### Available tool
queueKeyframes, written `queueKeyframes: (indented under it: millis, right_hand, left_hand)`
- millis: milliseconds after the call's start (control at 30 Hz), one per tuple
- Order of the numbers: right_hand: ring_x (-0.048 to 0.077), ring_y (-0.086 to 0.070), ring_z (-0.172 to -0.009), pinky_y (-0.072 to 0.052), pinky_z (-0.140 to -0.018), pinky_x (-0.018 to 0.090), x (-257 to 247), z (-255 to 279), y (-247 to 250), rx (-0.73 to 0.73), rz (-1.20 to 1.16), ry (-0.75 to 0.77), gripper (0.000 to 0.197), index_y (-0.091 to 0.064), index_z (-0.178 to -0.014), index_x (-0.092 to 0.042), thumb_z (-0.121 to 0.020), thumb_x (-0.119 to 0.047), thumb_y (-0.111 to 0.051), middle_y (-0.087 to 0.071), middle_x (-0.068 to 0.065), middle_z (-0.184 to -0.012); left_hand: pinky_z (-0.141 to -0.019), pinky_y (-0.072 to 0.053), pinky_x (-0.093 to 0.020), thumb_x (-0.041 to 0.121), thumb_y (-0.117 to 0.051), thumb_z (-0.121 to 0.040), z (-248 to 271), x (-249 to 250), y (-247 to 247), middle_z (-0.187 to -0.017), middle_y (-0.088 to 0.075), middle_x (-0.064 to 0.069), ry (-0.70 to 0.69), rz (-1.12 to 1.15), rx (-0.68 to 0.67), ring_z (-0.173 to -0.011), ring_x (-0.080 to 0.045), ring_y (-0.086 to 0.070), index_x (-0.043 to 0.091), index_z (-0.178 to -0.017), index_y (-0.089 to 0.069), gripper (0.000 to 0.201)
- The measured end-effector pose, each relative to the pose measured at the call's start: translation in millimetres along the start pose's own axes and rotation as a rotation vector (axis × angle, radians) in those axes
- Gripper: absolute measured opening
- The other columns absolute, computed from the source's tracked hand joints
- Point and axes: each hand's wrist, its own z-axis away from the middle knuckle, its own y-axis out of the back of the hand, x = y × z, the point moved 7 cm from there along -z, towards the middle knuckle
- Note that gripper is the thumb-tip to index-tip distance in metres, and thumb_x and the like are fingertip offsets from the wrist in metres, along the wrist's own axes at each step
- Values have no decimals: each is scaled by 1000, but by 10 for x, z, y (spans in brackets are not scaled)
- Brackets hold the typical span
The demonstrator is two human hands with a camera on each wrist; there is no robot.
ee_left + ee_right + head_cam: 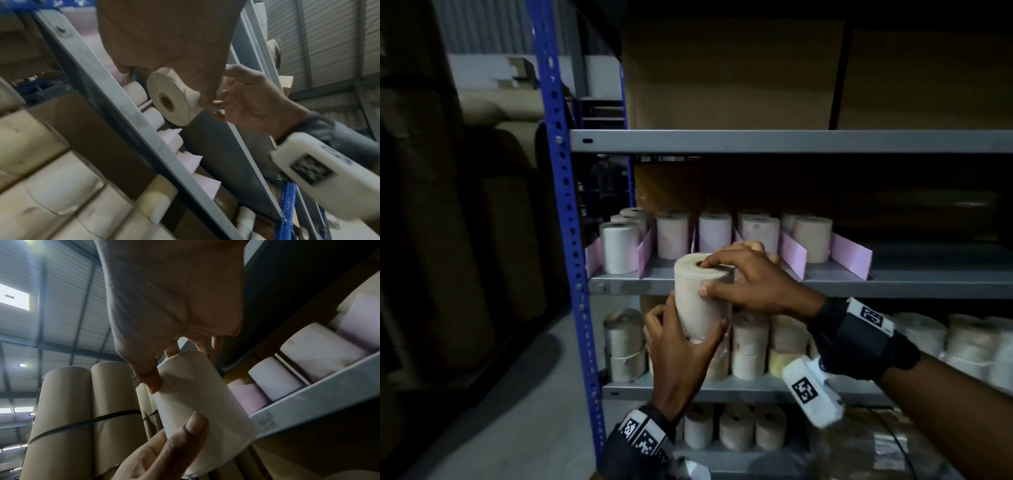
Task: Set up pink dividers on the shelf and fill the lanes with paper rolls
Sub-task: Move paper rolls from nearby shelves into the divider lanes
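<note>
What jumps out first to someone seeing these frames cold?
Both hands hold one cream paper roll upright in front of the middle shelf: left hand grips its lower part, right hand its top. Behind it, pink dividers split that shelf into lanes, each already holding rolls.

The left hand (681, 346) reaches up from below, fingers and thumb curled round the lower part of a cream cylindrical paper roll (700, 294). The right hand (753, 284) comes from the right, fingertips on the roll's top rim, thumb pressed against its side.
</note>
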Motion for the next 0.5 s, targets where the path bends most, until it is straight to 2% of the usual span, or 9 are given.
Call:
queueKeyframes:
  millis: [33, 100, 167, 233, 300, 400, 500]
  right_hand:
    - [5, -41, -119, -31, -108, 31, -32, -116, -98, -4, 2, -4, 60, -63, -118, -39, -66, -69, -61, -58, -21, -119]
    - [9, -40, -121, -34, -105, 41, -68, -299, -231, 16, 2, -13, 62, -63, -117, -40, -64, -72, -58, -58, -21, -120]
    - [10, -38, -121, -33, -105, 43, -85, -480, -336, 53, 0, -24, 62, -63, -116, -40, -63, -72, -58, -55, -23, -115]
    - [12, -36, -121, -33, -105, 43, -89, -638, -415, 80, 11, -40, 62, -64, -115, -39, -63, -71, -57, -51, -26, -109]
    - [16, -37, -123, -32, -104, 44, -88, -796, -483, 85, 51, -53, 61, -65, -115, -39, -63, -70, -56, -54, -24, -111]
    - [20, -37, -126, -32, -104, 47, -33, -988, -579, 48, 88, -90, 63, -64, -116, -38, -63, -71, -55, -59, -14, -121]
    - [21, -38, -126, -33, -104, 48, 46, -1122, -654, 25, 95, -116, 61, -63, -120, -35, -68, -67, -57, -58, -9, -126]
  left_hand:
    - [-106, -42, -45, 62, -74, -74, -35, -65, 76, -126, -39, -2, 0, -4, 33, -123, -22, -40, 31, -143, -44, 82]
    - [-105, -42, -47, 52, -68, -79, -38, -128, 191, -133, -38, -9, -64, -53, 110, -126, -32, -42, 21, -150, -37, 84]
    - [-102, -42, -49, 48, -61, -79, -18, -173, 228, -138, -39, -16, -190, -164, 116, -127, -38, -43, 15, -152, -35, 84]
    - [-100, -43, -51, 49, -59, -77, -9, -231, 160, -142, -40, -16, -309, -322, 26, -129, -38, -43, 16, -152, -35, 85]
    - [-100, -43, -53, 49, -60, -76, -63, -321, 64, -146, -39, -14, -385, -493, -89, -132, -37, -42, 17, -152, -36, 86]
    - [-103, -42, -56, 48, -63, -72, -225, -423, -13, -149, -39, -16, -420, -650, -181, -137, -37, -37, 15, -151, -41, 88]
    - [-103, -42, -58, 44, -64, -71, -380, -521, -60, -149, -41, -17, -424, -686, -226, -138, -38, -38, 12, -151, -41, 90]
